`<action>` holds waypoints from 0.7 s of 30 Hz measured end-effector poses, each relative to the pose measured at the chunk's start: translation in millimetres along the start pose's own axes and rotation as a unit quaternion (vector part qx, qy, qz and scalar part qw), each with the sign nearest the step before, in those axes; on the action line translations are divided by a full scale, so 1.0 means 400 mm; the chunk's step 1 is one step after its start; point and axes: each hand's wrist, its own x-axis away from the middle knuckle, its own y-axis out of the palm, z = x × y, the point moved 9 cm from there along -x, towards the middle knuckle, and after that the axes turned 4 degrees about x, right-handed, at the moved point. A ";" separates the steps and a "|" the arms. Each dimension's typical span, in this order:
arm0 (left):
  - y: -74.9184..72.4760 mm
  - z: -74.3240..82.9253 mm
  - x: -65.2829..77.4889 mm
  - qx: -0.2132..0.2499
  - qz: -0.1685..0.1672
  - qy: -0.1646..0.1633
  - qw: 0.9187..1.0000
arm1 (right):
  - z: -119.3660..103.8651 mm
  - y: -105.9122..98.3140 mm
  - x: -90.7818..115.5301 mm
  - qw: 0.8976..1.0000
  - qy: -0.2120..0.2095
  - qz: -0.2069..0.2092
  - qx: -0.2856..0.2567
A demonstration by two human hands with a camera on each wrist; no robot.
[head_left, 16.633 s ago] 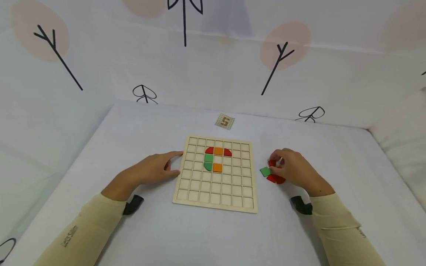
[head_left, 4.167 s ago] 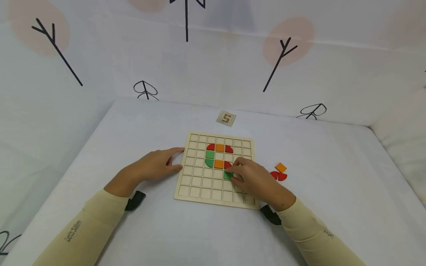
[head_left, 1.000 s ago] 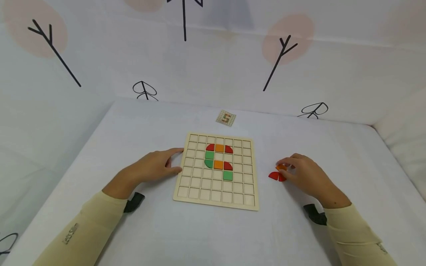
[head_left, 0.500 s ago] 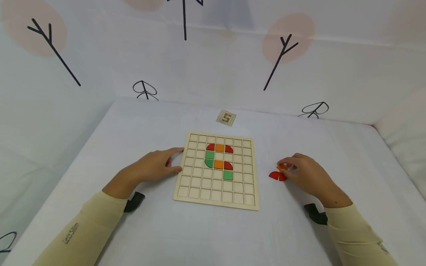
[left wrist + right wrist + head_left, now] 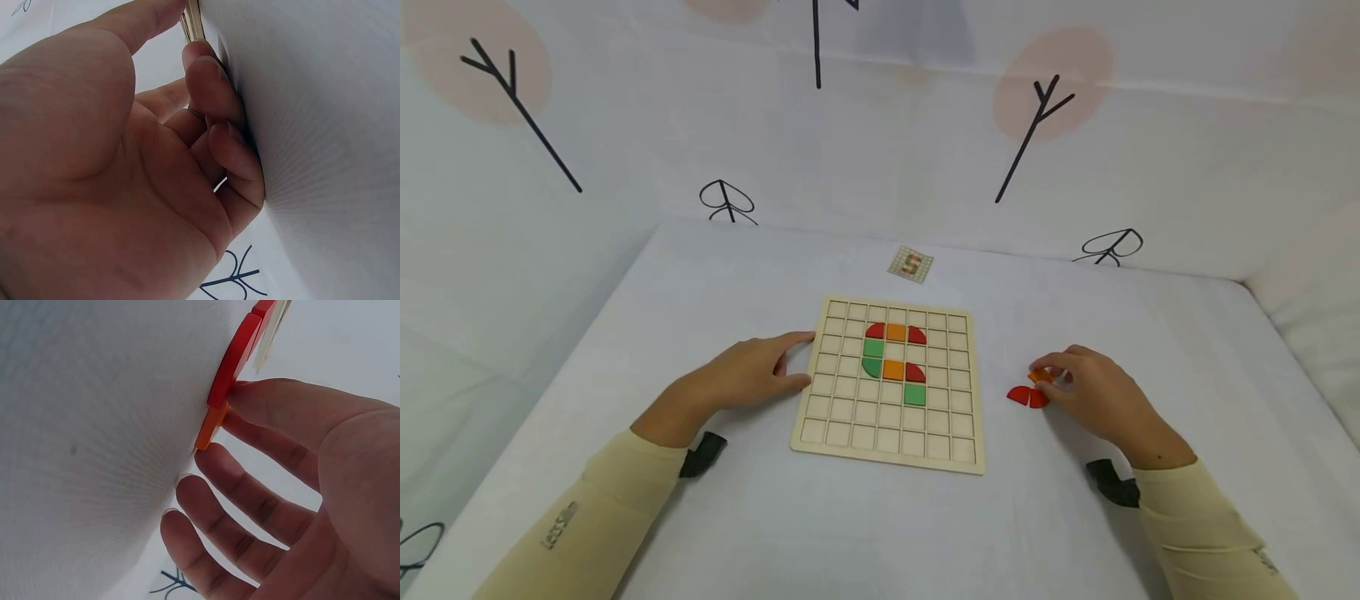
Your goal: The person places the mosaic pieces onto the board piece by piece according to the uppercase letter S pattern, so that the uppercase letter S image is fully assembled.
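Enclosing your station is a white fabric backdrop [image 5: 880, 150], printed with black line plants and pale peach blotches. In front of it lies your table [image 5: 872, 533], covered in white cloth. Your forearms enter from the near side in cream sleeves [image 5: 580, 517] that carry dark lettering.

Your wooden grid board [image 5: 889, 415], seven cells by seven, lies flat near the middle of the table. Your left hand [image 5: 741, 381] is relaxed and holds nothing, index finger and thumb spread against the board's left edge. Your right hand [image 5: 1097, 396] is well to the right of the board, pinching one tile between thumb and index finger; the right wrist view shows the remaining fingers fanned out. A black wrist fitting [image 5: 703, 454] shows at each wrist.

Beyond the board's far edge sits your small pattern card [image 5: 911, 264], bearing a coloured S-like figure on a grid.

Eight tiles are seated in your board. Second row from the far edge: red quarter-circle, orange square, red quarter-circle. Third row: green square. Fourth row: green quarter-circle, orange square, red quarter-circle. Fifth row: green square.

Two loose red quarter-circles [image 5: 1018, 395] lie side by side on the cloth, just beside your right thumb. The pinched piece is an orange square tile [image 5: 1040, 376], partly hidden by your fingers.
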 end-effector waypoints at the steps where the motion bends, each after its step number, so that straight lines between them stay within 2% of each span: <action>1: 0.000 0.000 0.000 0.000 0.000 0.000 1.000 | 0.000 -0.001 0.000 1.000 0.000 0.001 0.001; 14: 0.000 -0.009 0.002 -0.001 -0.002 -0.016 1.000 | 0.002 0.002 0.000 1.000 0.008 -0.005 -0.013; 21: 0.002 -0.004 -0.002 0.002 -0.002 -0.010 1.000 | -0.007 -0.018 0.007 1.000 -0.001 0.021 -0.006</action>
